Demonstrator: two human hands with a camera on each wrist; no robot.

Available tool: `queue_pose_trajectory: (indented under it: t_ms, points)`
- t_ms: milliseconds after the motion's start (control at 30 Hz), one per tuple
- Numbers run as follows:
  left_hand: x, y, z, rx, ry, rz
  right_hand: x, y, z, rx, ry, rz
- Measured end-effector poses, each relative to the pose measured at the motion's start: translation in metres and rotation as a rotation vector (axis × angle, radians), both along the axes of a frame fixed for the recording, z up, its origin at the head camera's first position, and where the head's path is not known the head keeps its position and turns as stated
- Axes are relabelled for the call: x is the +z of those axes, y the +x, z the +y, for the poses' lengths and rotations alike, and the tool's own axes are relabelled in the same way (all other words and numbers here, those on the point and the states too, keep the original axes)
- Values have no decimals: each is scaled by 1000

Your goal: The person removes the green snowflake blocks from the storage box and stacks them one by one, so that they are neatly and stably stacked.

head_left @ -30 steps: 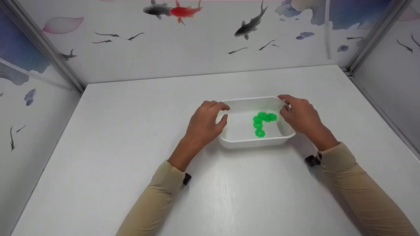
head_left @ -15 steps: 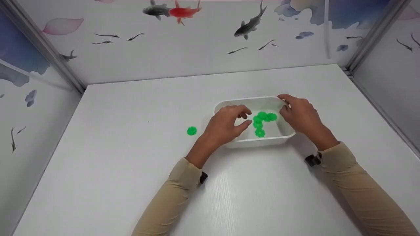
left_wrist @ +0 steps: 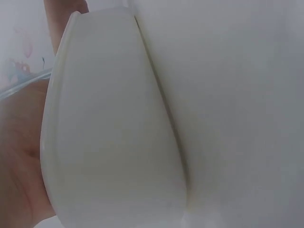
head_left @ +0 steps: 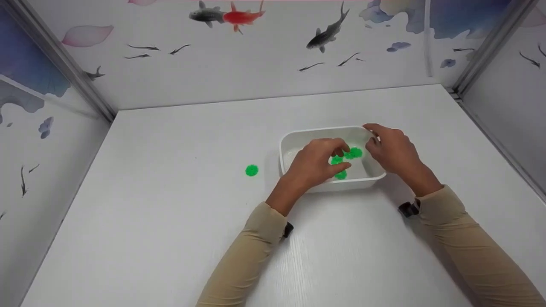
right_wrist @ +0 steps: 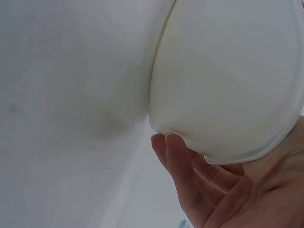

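Left hand (head_left: 315,161) above green discs (head_left: 355,152), right hand (head_left: 392,149) on the tub (head_left: 358,184).
The left hand is spread, thumb apart from fingers; a loose disc (head_left: 252,170) lies to its left, outside the tub. The right hand grips the tub's end. The discs look light, stiff, hardly fragile; best pinched by their edges.

White table (head_left: 162,221), one tub (head_left: 358,184), one loose green disc (head_left: 251,170)

So the table's plain white, with some faint wood-grain streaks (head_left: 294,264) showing down toward 6 o'clock. The tub's white too, sitting upright, open side up, at roughly 1 o'clock from the middle. The disc is lying right on the table at about 9 o'clock from the tub, pretty near it but not touching.
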State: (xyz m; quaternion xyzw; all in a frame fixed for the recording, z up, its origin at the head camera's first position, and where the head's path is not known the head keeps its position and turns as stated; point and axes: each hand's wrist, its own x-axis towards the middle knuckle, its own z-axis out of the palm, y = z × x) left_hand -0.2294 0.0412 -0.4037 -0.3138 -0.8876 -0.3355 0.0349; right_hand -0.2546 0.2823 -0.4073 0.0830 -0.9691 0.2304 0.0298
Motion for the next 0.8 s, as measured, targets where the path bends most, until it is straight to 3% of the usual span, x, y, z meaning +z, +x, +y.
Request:
queue_pose_trajectory:
  t_ms: [233, 800]
  points:
    - [-3, -6, 10, 11, -26, -71, 1, 0, 0, -5, -5, -3]
    - [-9, -11, 8, 21, -107, -266, 1, 0, 1, 0, -2, 6]
